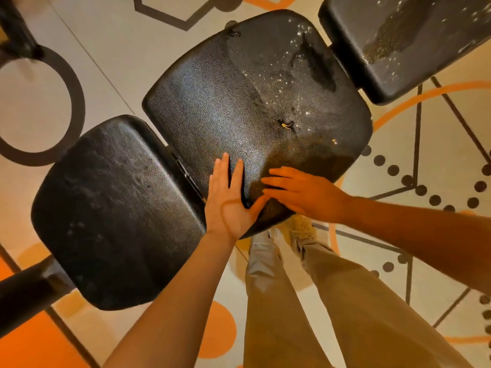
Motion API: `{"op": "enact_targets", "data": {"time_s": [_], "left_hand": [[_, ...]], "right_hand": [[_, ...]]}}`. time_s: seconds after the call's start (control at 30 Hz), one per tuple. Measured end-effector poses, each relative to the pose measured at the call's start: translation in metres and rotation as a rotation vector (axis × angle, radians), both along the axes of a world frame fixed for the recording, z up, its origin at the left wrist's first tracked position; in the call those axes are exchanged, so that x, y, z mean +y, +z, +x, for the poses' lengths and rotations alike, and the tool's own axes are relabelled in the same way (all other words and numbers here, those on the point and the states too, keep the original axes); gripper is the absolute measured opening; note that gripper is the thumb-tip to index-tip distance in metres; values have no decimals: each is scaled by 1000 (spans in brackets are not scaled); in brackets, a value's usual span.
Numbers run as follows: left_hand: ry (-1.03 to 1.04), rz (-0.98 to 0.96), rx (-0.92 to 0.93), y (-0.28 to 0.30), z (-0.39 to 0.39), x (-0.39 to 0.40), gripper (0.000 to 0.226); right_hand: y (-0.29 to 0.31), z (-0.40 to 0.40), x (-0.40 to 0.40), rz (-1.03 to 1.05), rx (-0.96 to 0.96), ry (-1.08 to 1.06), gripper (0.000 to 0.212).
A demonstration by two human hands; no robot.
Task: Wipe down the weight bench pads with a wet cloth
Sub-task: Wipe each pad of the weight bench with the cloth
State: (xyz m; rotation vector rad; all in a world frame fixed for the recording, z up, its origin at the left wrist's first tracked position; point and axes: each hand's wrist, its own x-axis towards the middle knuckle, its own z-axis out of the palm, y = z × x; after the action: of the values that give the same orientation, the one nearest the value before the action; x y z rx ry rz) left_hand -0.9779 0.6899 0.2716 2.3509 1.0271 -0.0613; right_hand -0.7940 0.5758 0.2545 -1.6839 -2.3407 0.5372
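Two bare hands on the middle pad [255,102], and no cloth anywhere in view.

The left hand [231,200] lies flat, fingers spread, at the pad's near edge in mid-frame; the right hand [303,192] rests palm-down beside it, thumbs nearly touching. Neither holds anything; they look to be feeling or steadying the surface. Droplets speckle this pad and the upper-right pad [398,43]; the lower-left pad [114,208] looks duller. No readable writing or brand.

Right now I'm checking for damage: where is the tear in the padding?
In the head view, the small tear is on the middle pad, right of its centre, above the right hand.
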Motion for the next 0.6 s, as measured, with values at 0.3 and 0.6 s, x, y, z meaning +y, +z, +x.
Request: {"op": "enact_targets", "data": {"time_s": [0.3,0.6], "left_hand": [[13,-110,3,3,-1,4,96],[30,-93,47,6,2,4,97]], "right_hand": [[-16,83,49,-47,64,-776,40],[-1,17,44,10,38,-28,41]]}}
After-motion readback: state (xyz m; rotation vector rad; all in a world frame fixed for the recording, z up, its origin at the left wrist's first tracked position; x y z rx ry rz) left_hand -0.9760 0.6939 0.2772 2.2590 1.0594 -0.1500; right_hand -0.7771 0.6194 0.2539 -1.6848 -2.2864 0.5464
